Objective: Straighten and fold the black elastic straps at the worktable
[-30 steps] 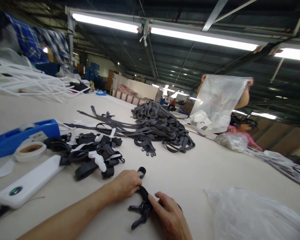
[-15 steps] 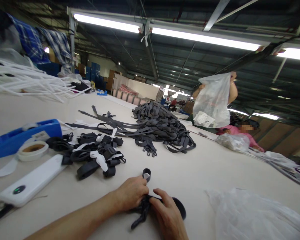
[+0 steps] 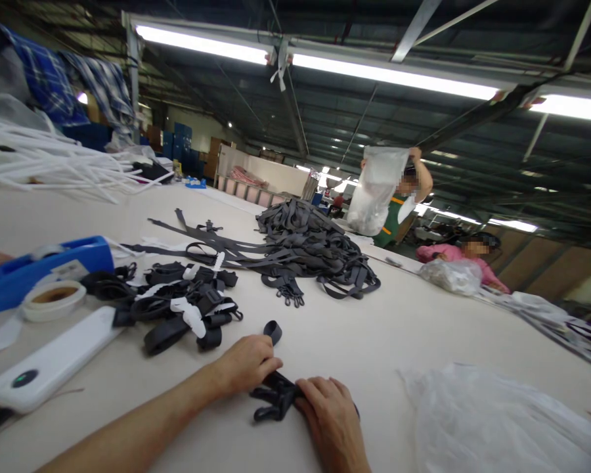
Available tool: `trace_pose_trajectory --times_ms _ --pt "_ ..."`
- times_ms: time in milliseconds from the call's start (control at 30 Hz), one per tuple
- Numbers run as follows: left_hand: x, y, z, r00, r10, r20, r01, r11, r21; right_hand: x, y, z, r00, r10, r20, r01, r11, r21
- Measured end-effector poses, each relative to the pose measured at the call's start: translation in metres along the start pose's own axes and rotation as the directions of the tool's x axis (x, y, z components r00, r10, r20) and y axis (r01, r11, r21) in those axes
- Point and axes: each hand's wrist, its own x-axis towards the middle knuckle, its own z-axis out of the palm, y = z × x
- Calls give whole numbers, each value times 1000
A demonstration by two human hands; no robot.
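1. We have a dark strap (image 3: 282, 381) on the table (image 3: 374, 348), running between our two hands.
2. Our left hand (image 3: 249, 362) pinches the strap between thumb and fingers; a small loop (image 3: 272, 332) of it sticks out just beyond the knuckles.
3. Our right hand (image 3: 331, 417) lies over the strap's other stretch, fingers bent and close together; we cannot tell whether they pinch it or only press on it.
4. The black hooks (image 3: 272, 402) lie between our hands, on the near side of the strap, just beside the right fingertips.
5. Past the right hand, we see a bit of dark edge.
6. Beyond our left hand lies a bundle of tagged straps (image 3: 170, 332).
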Motion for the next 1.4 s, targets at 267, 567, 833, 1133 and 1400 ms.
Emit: trace_pose_trajectory --times_ms 267,567,833,1133,1400 --pt "6 6 21 980 4 -197 -68 946 -317 5 -20 11 1000 -25 -1 26 998 60" --pt "0 26 30 997 72 22 -52 870 -490 1 -27 13 963 229 -139 -197 957 213" --pt "-6 34 5 982 88 164 -51 975 -216 14 -30 -4 918 355 179 -388 896 217" --pt "-12 45 6 958 23 285 -85 975 207 11 -21 -11 953 209 219 -226 973 55" --pt "-1 45 20 965 96 243 -199 874 444 10 -12 -12 890 252 381 -245 967 -68"
